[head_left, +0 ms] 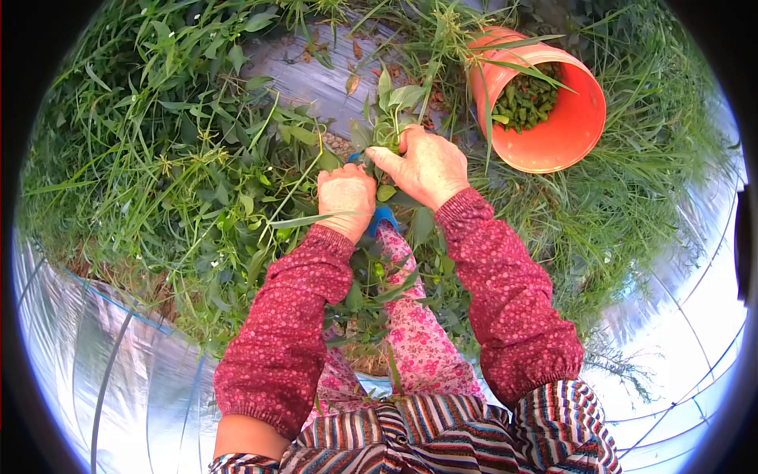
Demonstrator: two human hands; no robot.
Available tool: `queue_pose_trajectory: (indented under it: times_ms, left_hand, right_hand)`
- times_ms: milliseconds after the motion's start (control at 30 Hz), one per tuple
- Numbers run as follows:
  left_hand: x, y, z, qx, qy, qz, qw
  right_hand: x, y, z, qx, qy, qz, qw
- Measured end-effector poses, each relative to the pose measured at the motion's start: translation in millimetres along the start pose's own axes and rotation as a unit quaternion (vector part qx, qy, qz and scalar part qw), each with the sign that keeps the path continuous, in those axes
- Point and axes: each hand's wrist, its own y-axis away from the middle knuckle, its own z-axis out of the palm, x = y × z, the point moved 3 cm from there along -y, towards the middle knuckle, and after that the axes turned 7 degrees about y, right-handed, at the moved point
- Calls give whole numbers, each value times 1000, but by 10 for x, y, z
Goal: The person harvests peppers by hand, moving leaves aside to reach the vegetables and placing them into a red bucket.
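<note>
Striped clothing sits below the right-hand grip, closed around leafy stems.

The fingertips of the left hand are hidden. Toward two o'clock, peppers cover the bottom of the bucket; at six, the lower edge cuts off the shirt.

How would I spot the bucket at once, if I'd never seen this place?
Follow the long dark-red sleeve on the right up to the right hand, which holds a leafy sprig. Go up and to the right, into the grass: the bucket sits there, with small green pods inside. Its orange-red colour and round open mouth set it apart from the green plants around.
</note>
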Motion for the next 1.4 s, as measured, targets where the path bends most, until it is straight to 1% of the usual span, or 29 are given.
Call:
queue_pose_trajectory:
  times_ms: [100,167,200,233,300,367,400,433,467,533,567,600,633,667,733,767,833,867,900,967,1033,1100,1167,1200,1233,1267,1300,1367,1400]
  left_hand:
    - [-177,-14,-32,19,-41,5,999]
    - [-204,6,-86,39,-17,31,999]
    - [-187,-72,-117,48,18,34,998]
    - [-209,-106,-150,52,19,37,998]
    - [-231,-77,-183,22,53,72,996]
    - [-330,-42,-161,45,61,53,996]
    - [-445,-26,-207,41,185,-3,982]
    - [-596,-1,-221,37,303,-62,950]
    - [-755,5,-14,90,454,20,886]
    - [-970,113,-60,86,431,47,897]
    - [-1060,188,-90,95,472,70,874]
    - [-1194,250,-43,92,466,67,877]
    - [-1368,338,80,65,542,18,837]
    - [-1532,446,200,38,612,-34,789]
    - [-1432,532,39,10,809,-171,562]
    - [-1506,592,120,7,805,-180,566]
    - [-1583,644,225,31,832,-192,519]
    - [-1595,709,273,29,840,-192,507]
    - [-1590,736,234,30,838,-196,509]
    - [-1522,746,195,7,853,-156,499]
    - [-1530,768,221,24,846,-165,506]
    - [-1533,802,236,46,876,-173,448]
    - [-1580,856,264,58,875,-199,438]
    - [-1583,880,252,50,878,-169,445]
    - [-1555,884,231,42,881,-138,451]
    - [-1546,916,234,43,872,-151,464]
    - [-1523,946,261,40,872,-156,462]
    - [-1557,935,294,56,870,-174,457]
    - [-1559,913,294,57,875,-155,455]
  right_hand:
    - [83,-102,42,48,-32,-28,998]
    - [296,-45,-7,-64,-45,-74,994]
    - [453,-18,-23,-86,-100,-81,988]
    - [512,25,-103,-82,-99,-79,989]
    - [545,258,-119,-324,-92,-127,933]
    - [475,509,-158,-475,-230,-232,817]
    - [445,629,-214,-528,-229,-250,779]
    - [418,707,-285,-546,-218,-256,767]
    - [458,726,-239,-532,-273,-250,761]
    - [544,684,-165,-495,-412,-216,734]
    - [579,633,-140,-470,-493,-183,709]
    - [601,564,-102,-416,-574,-186,680]
    - [585,474,-58,-371,-634,-196,650]
    - [573,399,-14,-346,-659,-177,644]
    - [514,217,100,-300,-701,-147,630]
    - [489,140,196,-283,-720,-134,619]
    - [352,69,286,-279,-717,-105,630]
    - [276,52,344,-285,-689,-97,660]
    - [192,32,393,-291,-659,-89,687]
    - [75,31,481,-307,-631,-101,705]
    - [27,-1,646,-297,-605,-115,730]
    - [19,-11,830,-300,-567,-88,762]
    - [-8,-60,984,-276,-495,-70,821]
    - [-41,-96,1105,-277,-495,-70,820]
    - [-96,-146,1161,-163,-414,-182,877]
    - [-161,-155,1235,-47,-320,-287,902]
    - [-244,-200,1356,-36,-227,-285,931]
    - [-422,-233,1482,-79,-154,-259,950]
    - [-504,-272,1529,-97,-169,-243,950]
